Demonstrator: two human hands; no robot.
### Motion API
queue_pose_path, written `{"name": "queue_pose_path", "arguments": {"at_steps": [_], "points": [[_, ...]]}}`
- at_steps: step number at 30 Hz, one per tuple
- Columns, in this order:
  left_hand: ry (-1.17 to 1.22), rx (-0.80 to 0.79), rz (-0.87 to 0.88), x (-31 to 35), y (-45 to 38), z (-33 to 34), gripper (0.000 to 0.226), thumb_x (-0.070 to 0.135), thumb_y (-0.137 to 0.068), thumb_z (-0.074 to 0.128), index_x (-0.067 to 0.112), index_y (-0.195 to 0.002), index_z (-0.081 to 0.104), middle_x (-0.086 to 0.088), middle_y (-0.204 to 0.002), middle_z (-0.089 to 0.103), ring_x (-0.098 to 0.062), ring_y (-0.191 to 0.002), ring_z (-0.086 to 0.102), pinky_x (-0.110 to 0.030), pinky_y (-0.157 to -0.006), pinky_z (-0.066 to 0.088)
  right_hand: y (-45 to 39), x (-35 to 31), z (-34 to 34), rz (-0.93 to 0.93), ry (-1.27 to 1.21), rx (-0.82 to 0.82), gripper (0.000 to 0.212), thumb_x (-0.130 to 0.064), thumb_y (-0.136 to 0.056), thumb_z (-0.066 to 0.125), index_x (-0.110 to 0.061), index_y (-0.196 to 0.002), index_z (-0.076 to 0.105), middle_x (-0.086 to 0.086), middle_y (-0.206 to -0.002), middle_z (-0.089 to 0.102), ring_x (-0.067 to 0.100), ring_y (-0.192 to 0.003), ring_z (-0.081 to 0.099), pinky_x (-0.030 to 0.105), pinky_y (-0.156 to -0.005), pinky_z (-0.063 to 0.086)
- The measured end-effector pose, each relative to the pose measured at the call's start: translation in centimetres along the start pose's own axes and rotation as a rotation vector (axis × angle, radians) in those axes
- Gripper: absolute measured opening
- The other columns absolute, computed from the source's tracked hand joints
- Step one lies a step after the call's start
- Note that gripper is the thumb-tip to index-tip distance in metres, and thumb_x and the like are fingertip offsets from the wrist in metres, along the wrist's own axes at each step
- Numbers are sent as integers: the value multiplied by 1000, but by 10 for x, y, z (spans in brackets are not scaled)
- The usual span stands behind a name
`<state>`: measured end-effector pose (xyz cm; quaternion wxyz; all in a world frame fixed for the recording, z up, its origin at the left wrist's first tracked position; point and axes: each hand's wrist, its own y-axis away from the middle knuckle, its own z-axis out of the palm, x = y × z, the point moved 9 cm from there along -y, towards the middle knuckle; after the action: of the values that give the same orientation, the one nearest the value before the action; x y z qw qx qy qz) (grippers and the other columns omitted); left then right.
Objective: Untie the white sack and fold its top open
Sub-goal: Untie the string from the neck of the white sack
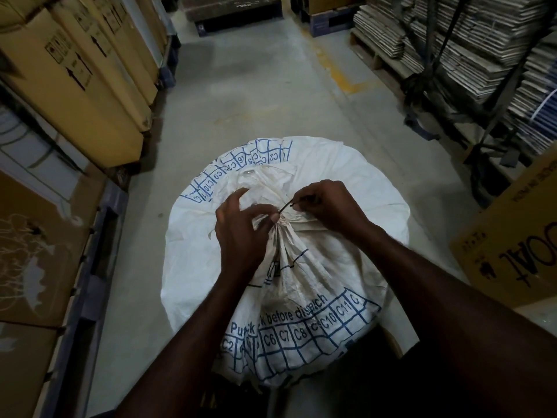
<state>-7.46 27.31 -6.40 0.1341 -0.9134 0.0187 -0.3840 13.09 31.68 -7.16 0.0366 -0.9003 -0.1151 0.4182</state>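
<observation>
A large white woven sack (355,188) with blue grid print stands on the floor right below me, its top gathered into a tied neck (283,224). My left hand (241,233) pinches the bunched neck between thumb and fingers. My right hand (328,206) rests on the right side of the neck and holds one end of a thin dark tie (286,205) that runs from its fingertips to the knot. The loose top of the sack fans out beyond the knot, away from me.
Tall cardboard cartons (75,79) line the left side on a pallet. Stacks of flattened cardboard (470,46) stand at the right, with a printed carton (512,242) close by my right arm. A grey concrete aisle (256,92) runs ahead.
</observation>
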Motion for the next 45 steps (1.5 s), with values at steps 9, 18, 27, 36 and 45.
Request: {"name": "queue_pose_path", "arguments": {"at_steps": [9, 18, 27, 36, 45], "points": [[67, -27, 60, -1, -3, 3, 9, 49, -90, 81, 53, -96, 77, 0, -158, 50, 17, -125, 19, -29, -113, 25, 0, -9, -11, 7, 24, 1, 9, -9, -86, 83, -13, -94, 86, 0, -90, 83, 10, -83, 73, 18, -75, 49], [17, -8, 45, -3, -5, 6, 9, 45, -91, 85, 48, -99, 82, 0, -159, 51, -23, -152, 33, -29, -114, 26, 10, -38, -7, -35, -35, -153, 27, -10, -83, 89, -17, -108, 82, -6, -92, 81, -3, -77, 72, 13, -76, 55], [-5, -9, 79, 1, -3, 2, 10, 49, -90, 84, 48, -100, 82, 4, -157, 51, -25, -152, 34, -47, -120, 36, 9, -24, -21, 77, -77, -35, 10, -18, -96, 77, -12, -101, 83, 0, -84, 82, 7, -71, 75, 28, -76, 58], [-32, -35, 80, 2, 0, 0, 12, 51, -94, 80, 43, -102, 84, 1, -158, 51, -24, -153, 32, -37, -118, 29, -4, -12, 1, 114, 80, -79, 19, -22, -86, 89, -13, -102, 86, -2, -71, 73, -3, -57, 56, 6, -58, 36], [-61, -14, 65, 6, 0, -2, 21, 52, -103, 68, 40, -104, 85, 0, -156, 54, -25, -151, 35, -42, -118, 33, -1, -12, -1, 139, -2, -39, 6, -15, -87, 85, -11, -90, 87, 3, -79, 80, -1, -58, 61, 26, -72, 51]]}}
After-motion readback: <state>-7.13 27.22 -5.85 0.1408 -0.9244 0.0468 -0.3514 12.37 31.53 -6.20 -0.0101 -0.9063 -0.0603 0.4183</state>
